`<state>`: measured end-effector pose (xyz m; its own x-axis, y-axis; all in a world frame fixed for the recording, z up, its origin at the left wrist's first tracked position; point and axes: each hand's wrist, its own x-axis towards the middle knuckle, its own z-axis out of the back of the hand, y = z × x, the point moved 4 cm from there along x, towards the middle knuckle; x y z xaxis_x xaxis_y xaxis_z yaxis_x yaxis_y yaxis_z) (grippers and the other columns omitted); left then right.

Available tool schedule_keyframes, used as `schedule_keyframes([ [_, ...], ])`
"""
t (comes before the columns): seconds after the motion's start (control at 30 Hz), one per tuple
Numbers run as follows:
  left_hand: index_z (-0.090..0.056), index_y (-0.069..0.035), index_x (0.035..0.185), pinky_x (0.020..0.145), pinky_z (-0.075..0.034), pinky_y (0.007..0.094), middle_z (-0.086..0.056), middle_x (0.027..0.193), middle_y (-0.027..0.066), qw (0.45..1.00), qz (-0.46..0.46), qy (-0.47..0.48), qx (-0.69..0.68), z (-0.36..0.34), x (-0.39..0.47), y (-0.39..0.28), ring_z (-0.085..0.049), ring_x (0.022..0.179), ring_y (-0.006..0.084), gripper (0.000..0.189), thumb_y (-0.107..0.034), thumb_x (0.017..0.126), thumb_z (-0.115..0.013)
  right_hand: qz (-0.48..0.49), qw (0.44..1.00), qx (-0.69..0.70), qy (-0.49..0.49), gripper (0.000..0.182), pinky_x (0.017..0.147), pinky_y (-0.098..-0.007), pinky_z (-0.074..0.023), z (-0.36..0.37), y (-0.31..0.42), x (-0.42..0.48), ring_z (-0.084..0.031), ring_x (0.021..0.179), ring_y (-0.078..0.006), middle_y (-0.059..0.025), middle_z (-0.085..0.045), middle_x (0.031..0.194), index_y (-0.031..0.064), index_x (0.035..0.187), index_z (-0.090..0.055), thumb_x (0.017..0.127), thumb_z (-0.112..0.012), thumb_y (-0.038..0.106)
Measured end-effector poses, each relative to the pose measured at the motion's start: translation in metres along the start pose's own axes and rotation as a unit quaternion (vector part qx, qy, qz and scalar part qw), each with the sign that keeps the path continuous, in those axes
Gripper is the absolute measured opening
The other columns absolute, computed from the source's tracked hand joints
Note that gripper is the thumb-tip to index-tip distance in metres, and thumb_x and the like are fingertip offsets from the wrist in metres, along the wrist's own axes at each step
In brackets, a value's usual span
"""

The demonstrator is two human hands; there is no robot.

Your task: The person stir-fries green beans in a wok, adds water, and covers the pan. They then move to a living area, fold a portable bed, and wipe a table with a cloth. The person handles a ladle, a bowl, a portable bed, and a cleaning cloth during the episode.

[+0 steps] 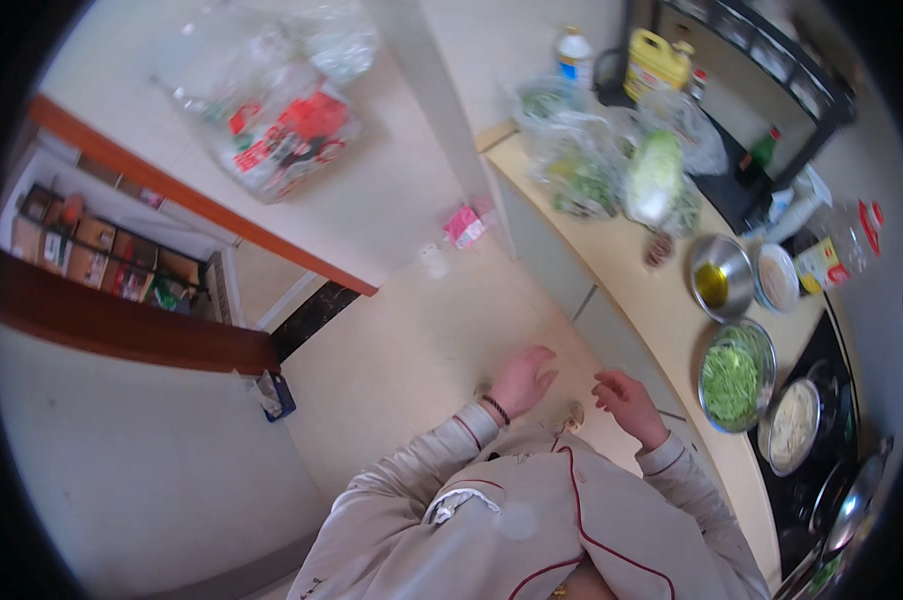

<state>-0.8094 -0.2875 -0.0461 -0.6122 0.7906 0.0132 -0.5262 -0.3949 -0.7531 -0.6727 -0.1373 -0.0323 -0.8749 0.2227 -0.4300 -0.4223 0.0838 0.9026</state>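
Note:
My left hand (pixel 520 382), with a dark cord bracelet at the wrist, hangs in the air before my body. Its fingers are loosely bent around nothing. Across a small gap, my right hand (pixel 631 407) is likewise bare, with fingers apart, close to the cabinet front below the counter (pixel 624 300). On that counter stands a metal bowl with shredded green vegetable (pixel 730 382). Behind it is a steel bowl (pixel 736 262) holding yellow oil. A bowl of pale, doughy-looking food (pixel 791 431) rests on the black cooktop (pixel 826 382).
Napa cabbage (pixel 652 180), bagged greens (pixel 583 184) and a yellow jug (pixel 655 66) crowd the far counter beneath a black rack (pixel 766 45). A large plastic oil bottle (pixel 834 251) stands near the wall. Plastic bags (pixel 294 127) hang left of a doorway. A pink packet (pixel 464 226) is by the cabinet.

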Motion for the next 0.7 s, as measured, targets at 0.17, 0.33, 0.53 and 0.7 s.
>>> schedule_keyframes([
  [0.17, -0.059, -0.004, 0.098, 0.077, -0.047, 0.0348, -0.059, 0.097, 0.0137, 0.979, 0.062, -0.035, -0.191, 0.048, -0.044, 0.008, -0.059, 0.088, 0.0257, 0.019, -0.013, 0.081, -0.059, 0.013, 0.993, -0.103, 0.058, 0.025, 0.06, -0.0243, -0.0468, -0.072, 0.002, 0.055, -0.057, 0.066, -0.0129, -0.0081, -0.06, 0.077, -0.0025, 0.104, -0.055, 0.083, -0.056, 0.012],
  [0.33, -0.059, -0.004, 0.099, 0.072, -0.046, 0.0345, -0.06, 0.087, 0.0113, 0.983, -0.055, -0.074, -0.157, 0.129, -0.07, 0.012, -0.058, 0.079, 0.0251, 0.019, -0.013, 0.083, -0.056, 0.245, 0.929, -0.197, 0.197, 0.028, 0.061, -0.0323, -0.0479, -0.198, 0.046, 0.128, -0.06, 0.065, -0.0222, -0.0125, -0.061, 0.071, -0.0005, 0.098, -0.059, 0.078, -0.062, 0.018],
  [0.53, -0.057, -0.005, 0.098, 0.072, -0.045, 0.0347, -0.057, 0.082, 0.0112, 0.967, -0.021, -0.2, -0.156, 0.226, -0.116, 0.071, -0.056, 0.08, 0.0266, 0.017, -0.013, 0.083, -0.055, 0.221, 0.776, -0.542, 0.234, 0.031, 0.069, -0.0431, -0.0481, -0.408, 0.065, 0.22, -0.061, 0.081, -0.034, -0.0188, -0.063, 0.086, 0.002, 0.095, -0.061, 0.079, -0.061, 0.028],
  [0.7, -0.056, -0.004, 0.091, 0.072, -0.045, 0.0352, -0.056, 0.08, 0.0118, 0.946, 0.042, -0.318, -0.041, 0.314, -0.151, 0.126, -0.055, 0.081, 0.0288, 0.014, -0.012, 0.081, -0.055, 0.283, 0.624, -0.668, 0.29, 0.025, 0.071, -0.043, -0.0488, -0.545, 0.087, 0.263, -0.062, 0.084, -0.0316, -0.0164, -0.064, 0.085, 0.0038, 0.09, -0.063, 0.08, -0.058, 0.026],
])
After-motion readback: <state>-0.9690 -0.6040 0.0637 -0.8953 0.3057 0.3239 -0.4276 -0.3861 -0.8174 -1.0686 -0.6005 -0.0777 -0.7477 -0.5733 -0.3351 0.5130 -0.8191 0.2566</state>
